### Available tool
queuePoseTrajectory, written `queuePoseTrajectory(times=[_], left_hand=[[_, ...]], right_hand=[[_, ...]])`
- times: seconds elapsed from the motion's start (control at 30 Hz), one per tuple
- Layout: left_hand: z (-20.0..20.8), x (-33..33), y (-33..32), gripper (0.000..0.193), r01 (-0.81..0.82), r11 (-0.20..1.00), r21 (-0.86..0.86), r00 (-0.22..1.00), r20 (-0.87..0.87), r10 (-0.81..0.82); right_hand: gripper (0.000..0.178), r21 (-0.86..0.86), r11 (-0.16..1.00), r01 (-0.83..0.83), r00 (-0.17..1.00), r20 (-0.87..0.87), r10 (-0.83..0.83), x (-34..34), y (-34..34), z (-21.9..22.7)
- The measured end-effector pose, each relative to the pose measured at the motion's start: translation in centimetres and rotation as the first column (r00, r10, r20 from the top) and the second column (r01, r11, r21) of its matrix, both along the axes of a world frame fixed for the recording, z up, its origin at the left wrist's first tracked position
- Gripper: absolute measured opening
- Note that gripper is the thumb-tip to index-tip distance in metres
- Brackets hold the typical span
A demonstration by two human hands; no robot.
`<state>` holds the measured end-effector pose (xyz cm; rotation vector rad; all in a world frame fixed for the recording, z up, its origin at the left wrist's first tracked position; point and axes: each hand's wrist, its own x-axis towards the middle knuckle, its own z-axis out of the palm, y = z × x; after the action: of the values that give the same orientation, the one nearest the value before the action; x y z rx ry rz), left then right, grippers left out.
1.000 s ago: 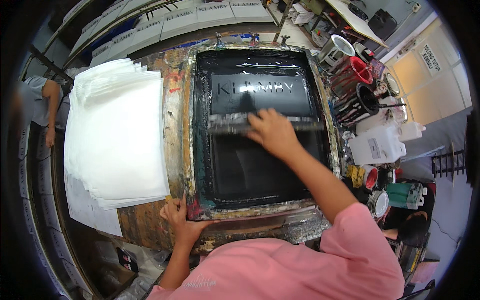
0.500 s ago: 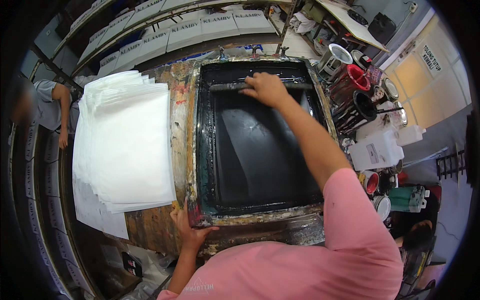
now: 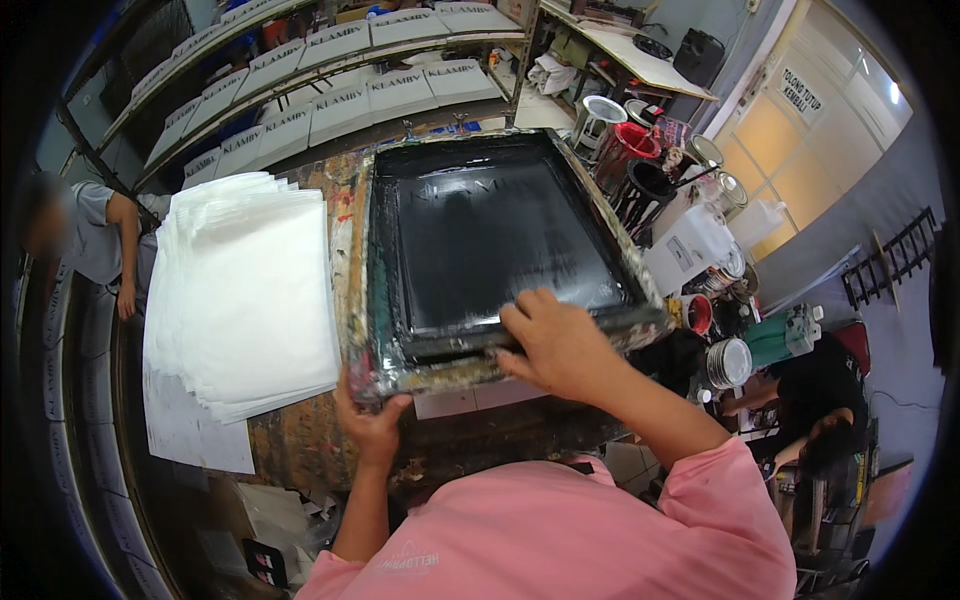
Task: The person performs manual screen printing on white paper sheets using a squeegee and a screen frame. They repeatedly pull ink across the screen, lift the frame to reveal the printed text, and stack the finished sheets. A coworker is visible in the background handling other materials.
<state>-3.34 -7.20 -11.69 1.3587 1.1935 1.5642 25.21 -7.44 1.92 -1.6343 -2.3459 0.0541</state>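
A screen-printing frame [image 3: 361,290] with a dark, ink-wet mesh [image 3: 490,245] is in front of me, its near edge raised off the bench. My left hand [image 3: 372,425] is closed on its near left corner, the fingers partly hidden by the wood. My right hand [image 3: 560,345] is closed at the near end of the mesh, over a dark, ink-covered squeegee [image 3: 450,350] that lies along the inner edge. Faint lettering shows at the mesh's far end. Beneath the raised edge, a strip of white sheet [image 3: 450,402] shows. To the left lies a stack of white sheets [image 3: 245,290].
Ink pots, among them a red tub [image 3: 628,145], and a white jug [image 3: 690,245] crowd the right side. Racks of printed white sheets [image 3: 335,115] stand beyond the bench. One person [image 3: 95,230] is at the far left, another [image 3: 820,395] at the lower right.
My right hand and the squeegee have come from the far end of the frame to the near end. The frame's near edge has risen, and my left hand has gone up with its corner.
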Motion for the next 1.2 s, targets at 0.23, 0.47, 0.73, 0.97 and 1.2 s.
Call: queuePoseTrajectory(times=[0.23,0.47,0.73,0.97,1.2], left_hand=[[7.6,1.4,11.8,0.093,-0.094,0.826,0.555,0.992,0.122,0.031],[-2.6,4.0,29.9,0.034,0.114,0.992,0.050,0.924,-0.373,-0.087],[-9.2,7.2,40.9,0.030,0.223,0.942,0.249,0.653,-0.756,0.045],[-3.5,5.1,39.7,0.018,0.396,0.918,0.027,0.891,-0.251,-0.377],[-4.7,-10.2,25.2,0.020,-0.182,0.983,-0.027,0.959,-0.226,0.172]], right_hand=[[0.040,0.534,0.845,0.034,0.994,0.073,-0.086,0.2,8.3,12.8],[0.043,0.660,0.751,-0.016,0.999,-0.017,0.036,1.7,14.3,16.1],[0.059,-0.064,0.939,0.337,0.941,-0.006,-0.338,-2.1,14.1,27.1],[0.045,0.559,0.829,-0.017,0.982,0.165,-0.092,0.4,16.3,21.6],[0.045,0.528,0.844,0.093,0.995,-0.076,-0.063,0.8,13.7,18.2]])
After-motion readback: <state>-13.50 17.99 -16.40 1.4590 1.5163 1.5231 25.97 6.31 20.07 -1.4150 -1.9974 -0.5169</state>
